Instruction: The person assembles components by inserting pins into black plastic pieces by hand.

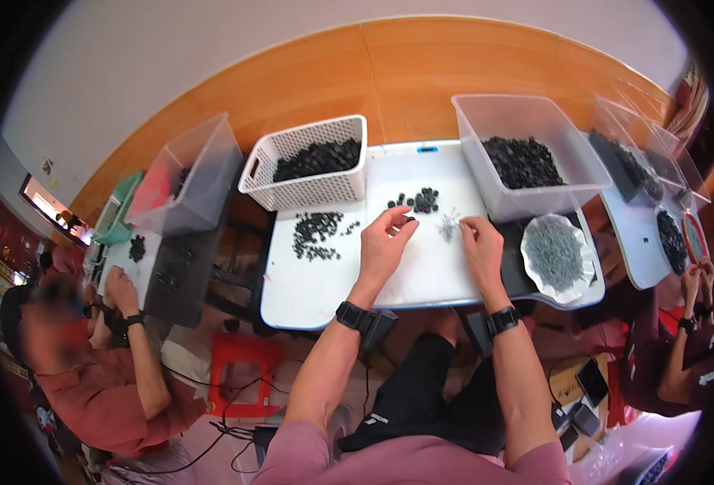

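Note:
My left hand (382, 249) is over the middle of the white table (349, 291), its thumb and fingers pinching a small black part (410, 218). To its right, my right hand (484, 250) has thumb and fingertips pressed together; what they hold, if anything, is too small to make out. Between the hands lies a loose scatter of small grey pin-like pieces (448, 227). Just beyond my left hand is a cluster of round black parts (426, 200). A wider spread of small black pieces (315, 234) covers the table's left side.
A white basket (300, 192) and a clear bin (526, 200), both with black parts, stand along the back. A white wavy-rimmed dish (532, 263) of grey pieces sits at right. Co-workers are at tables on both sides. A red stool (248, 349) stands below left.

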`<state>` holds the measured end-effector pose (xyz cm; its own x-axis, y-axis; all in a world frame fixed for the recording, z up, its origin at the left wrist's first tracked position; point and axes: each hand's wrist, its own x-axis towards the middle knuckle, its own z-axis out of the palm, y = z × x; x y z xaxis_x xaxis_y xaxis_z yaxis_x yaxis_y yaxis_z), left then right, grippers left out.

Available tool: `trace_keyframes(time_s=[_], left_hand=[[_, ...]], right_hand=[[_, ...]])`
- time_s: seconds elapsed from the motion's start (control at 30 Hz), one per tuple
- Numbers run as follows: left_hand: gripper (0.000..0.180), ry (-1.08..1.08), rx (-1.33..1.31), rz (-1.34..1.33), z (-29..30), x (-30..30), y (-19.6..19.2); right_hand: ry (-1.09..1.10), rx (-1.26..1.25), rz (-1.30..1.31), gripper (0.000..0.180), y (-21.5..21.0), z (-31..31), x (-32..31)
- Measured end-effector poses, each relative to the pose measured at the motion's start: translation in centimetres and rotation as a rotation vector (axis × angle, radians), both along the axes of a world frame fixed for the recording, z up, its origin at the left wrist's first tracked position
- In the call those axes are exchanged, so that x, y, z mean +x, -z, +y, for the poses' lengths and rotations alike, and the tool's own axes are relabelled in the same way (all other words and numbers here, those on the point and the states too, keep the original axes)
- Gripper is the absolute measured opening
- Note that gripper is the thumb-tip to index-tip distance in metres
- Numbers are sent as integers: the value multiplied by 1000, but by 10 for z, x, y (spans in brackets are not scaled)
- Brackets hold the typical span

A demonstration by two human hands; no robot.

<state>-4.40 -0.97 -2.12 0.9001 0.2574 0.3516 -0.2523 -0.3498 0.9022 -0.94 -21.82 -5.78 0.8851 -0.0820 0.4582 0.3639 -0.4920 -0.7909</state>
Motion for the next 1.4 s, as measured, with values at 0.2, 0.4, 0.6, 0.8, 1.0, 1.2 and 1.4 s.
trace_keyframes(time_s=[0.2, 0.4, 0.6, 0.8, 1.0, 1.2, 1.4], left_hand=[[35, -224, 416, -315, 84, 58, -75], [37, -87, 642, -162, 92, 69, -62], [28, 210, 734, 122, 68, 22, -12], [30, 149, 814, 162, 68, 19, -6], [23, 140, 703, 102, 36, 10, -6], [23, 140, 273, 126, -16, 7, 11], [24, 128, 169, 127, -42, 2, 20]], right_hand=[[-47, 40, -35, 12, -9, 8, -1], [-56, 74, -46, 13, -8, 4, 5], [-62, 46, -19, 14, -8, 5, 4], [-69, 53, -4, 15, -7, 7, 1], [-127, 112, -30, 12, -11, 3, -2], [-297, 185, -16, 10, -15, 1, -2], [-376, 162, 65, 14, -14, 0, -3]])
